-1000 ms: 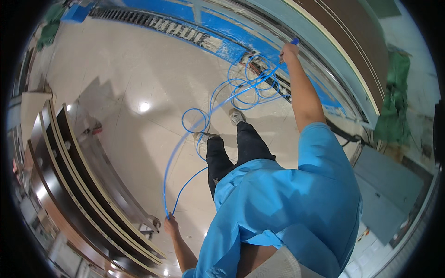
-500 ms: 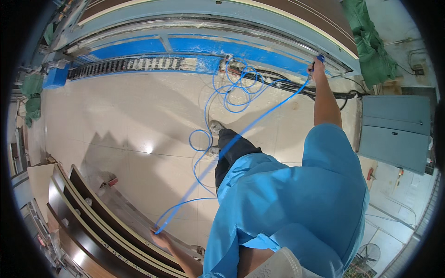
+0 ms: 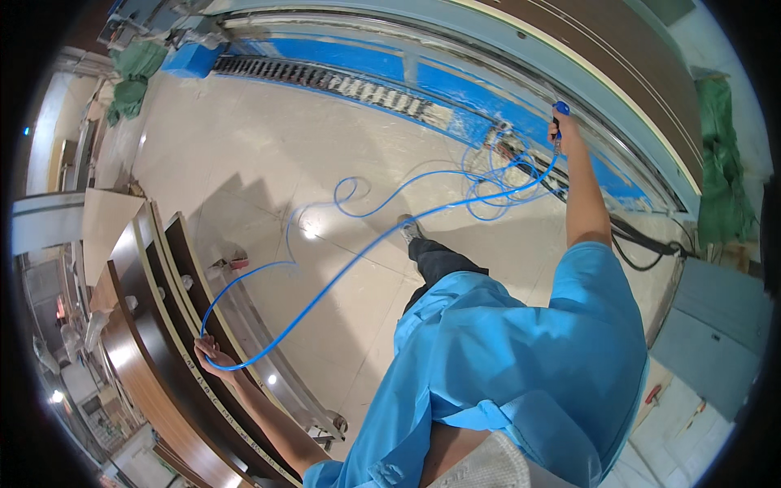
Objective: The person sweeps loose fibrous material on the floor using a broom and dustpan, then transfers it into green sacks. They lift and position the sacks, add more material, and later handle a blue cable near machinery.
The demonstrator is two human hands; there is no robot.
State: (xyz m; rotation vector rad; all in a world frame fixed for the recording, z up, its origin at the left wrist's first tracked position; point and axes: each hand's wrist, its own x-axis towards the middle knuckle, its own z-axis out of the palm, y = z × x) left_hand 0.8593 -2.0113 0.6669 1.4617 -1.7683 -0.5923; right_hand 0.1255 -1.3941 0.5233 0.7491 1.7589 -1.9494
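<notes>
My right hand (image 3: 566,133) is wrapped round a small air blow gun (image 3: 561,107) with a blue head, held out near the machine's rail. A blue air hose (image 3: 351,262) runs from the gun's lower end, sagging across in front of my body. At the lower left, my left hand (image 3: 218,358) is closed round the same hose, close over the stacked panels. Beyond that hand the hose loops back over the floor to loose coils (image 3: 511,183) beside the machine. Some of the gun is hidden by my fingers.
A long machine with a blue side panel (image 3: 329,55) and a black cable chain (image 3: 325,81) spans the far side. Brown boards (image 3: 175,305) stand at the left. Grey cabinets (image 3: 708,342) and black cables (image 3: 643,236) are at the right. My shoe (image 3: 409,228) is on the tiled floor (image 3: 244,150).
My view has turned, shifting the machine and boards rightward. My left hand has moved up and forward over the boards. The hose between my hands now sags, and its floor loops have lifted and shifted.
</notes>
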